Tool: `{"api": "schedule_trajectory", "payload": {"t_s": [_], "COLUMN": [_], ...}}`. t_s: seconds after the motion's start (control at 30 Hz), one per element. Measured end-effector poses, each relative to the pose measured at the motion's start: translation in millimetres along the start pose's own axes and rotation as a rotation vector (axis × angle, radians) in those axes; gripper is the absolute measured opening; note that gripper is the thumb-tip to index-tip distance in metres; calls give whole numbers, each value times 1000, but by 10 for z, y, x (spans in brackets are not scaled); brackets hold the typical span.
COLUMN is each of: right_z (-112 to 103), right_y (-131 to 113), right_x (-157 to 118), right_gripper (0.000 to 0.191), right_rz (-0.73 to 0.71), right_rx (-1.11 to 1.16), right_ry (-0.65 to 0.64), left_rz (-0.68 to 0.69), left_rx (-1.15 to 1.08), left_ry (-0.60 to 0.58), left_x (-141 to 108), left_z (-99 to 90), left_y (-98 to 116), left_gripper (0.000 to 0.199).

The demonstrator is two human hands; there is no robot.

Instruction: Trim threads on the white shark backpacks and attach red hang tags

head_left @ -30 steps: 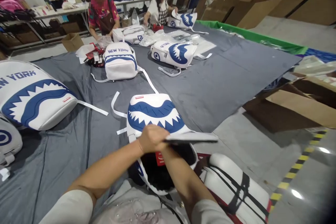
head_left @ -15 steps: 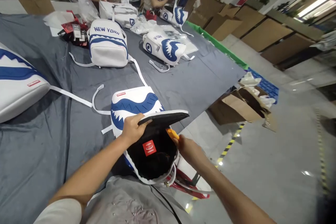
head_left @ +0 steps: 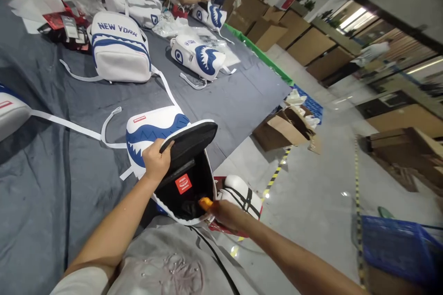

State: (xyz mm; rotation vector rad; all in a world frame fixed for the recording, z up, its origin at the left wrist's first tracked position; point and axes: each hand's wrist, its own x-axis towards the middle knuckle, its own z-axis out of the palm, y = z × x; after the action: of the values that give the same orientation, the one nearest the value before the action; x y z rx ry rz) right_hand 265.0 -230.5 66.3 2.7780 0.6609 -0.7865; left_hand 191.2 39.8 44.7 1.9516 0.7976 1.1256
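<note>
A white backpack (head_left: 155, 122) with blue shark-mouth trim lies at the table's near edge, its top open towards me. My left hand (head_left: 157, 161) is closed on the edge of its raised flap (head_left: 194, 136), which has a black lining. Inside the dark compartment a square red label (head_left: 183, 184) shows. My right hand (head_left: 226, 212) is closed round a small orange tool (head_left: 205, 203) at the right rim of the opening. The tool's tip points into the bag; its exact kind is not clear.
Other white-and-blue backpacks (head_left: 121, 62) lie on the grey-covered table (head_left: 41, 184), with loose straps. Plastic bags and red tags sit farther back, near two people. A white bag (head_left: 238, 191) is below on the right. Cardboard boxes (head_left: 287, 124) and a blue crate (head_left: 394, 244) stand on the floor.
My right hand with the orange tool has gone lower along the bag's rim, towards me. The left hand still holds the flap. The whole view has turned to the right.
</note>
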Motion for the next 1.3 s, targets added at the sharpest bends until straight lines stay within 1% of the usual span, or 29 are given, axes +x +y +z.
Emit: {"api": "schedule_trajectory", "payload": {"t_s": [0.03,0.1,0.17,0.23,0.27,0.3,0.33,0.4,0.47,0.5,0.53,0.57,0.63,0.67,0.73,0.8,0.87,0.93,1.0,1.03,1.1,1.17,1.2,1.23,1.27,1.3], "right_z": [67,169,261,370,428,484,536,630,720,767,815,862,937,958,939,814,562,201,-211,-411,-751,-970,-1028,-1051,-1042,-1001], "right_y": [-49,-218,-431,-632,-710,-766,-795,-779,-701,-657,-619,-589,-556,-550,-546,-537,-496,-400,-243,-146,68,285,388,484,571,647], "right_x": [-57,-22,162,406,527,639,738,886,954,958,946,923,867,843,809,784,755,721,685,665,619,567,542,523,511,509], "right_gripper": [40,36,34,31,30,29,29,34,38,37,35,32,29,28,28,29,31,35,37,35,31,33,36,40,45,49], "right_rz": [-46,-167,-340,-517,-569,-576,-536,-349,-142,-100,-114,-173,-291,-296,-212,-163,-183,-184,-135,-119,-88,-58,-49,-42,-39,-38], "right_rx": [-29,-130,-195,-191,-166,-134,-106,-29,101,173,235,276,295,291,275,248,189,104,7,-40,-79,19,135,280,446,618], "right_ry": [-49,-114,-65,-4,13,29,48,119,229,280,319,339,333,324,303,264,200,119,12,-56,-268,-525,-636,-720,-771,-783], "left_rz": [-3,9,41,73,82,82,76,58,60,70,83,97,126,142,168,182,193,209,223,224,217,197,186,176,169,165], "left_rx": [-6,-18,-34,-38,-29,-10,17,78,117,123,122,118,104,99,95,99,111,116,107,101,98,110,118,126,133,140], "left_ry": [-9,-43,-74,-81,-76,-64,-45,3,41,46,47,44,20,3,-28,-38,-45,-60,-69,-69,-75,-78,-75,-70,-66,-61], "left_x": [-19,-54,-77,-81,-76,-66,-51,-14,23,37,45,47,37,27,6,-8,-11,-10,-14,-19,-37,-62,-76,-89,-101,-111], "left_z": [24,53,60,43,25,1,-29,-88,-119,-116,-102,-77,-16,13,54,73,74,70,65,61,54,47,44,41,38,35], "left_y": [23,83,140,166,163,147,123,60,7,-10,-18,-19,-3,9,32,45,49,49,50,50,51,50,50,51,53,56], "left_gripper": [39,41,42,40,39,38,37,38,39,39,38,38,36,35,33,33,34,34,33,32,31,31,31,31,31,31]}}
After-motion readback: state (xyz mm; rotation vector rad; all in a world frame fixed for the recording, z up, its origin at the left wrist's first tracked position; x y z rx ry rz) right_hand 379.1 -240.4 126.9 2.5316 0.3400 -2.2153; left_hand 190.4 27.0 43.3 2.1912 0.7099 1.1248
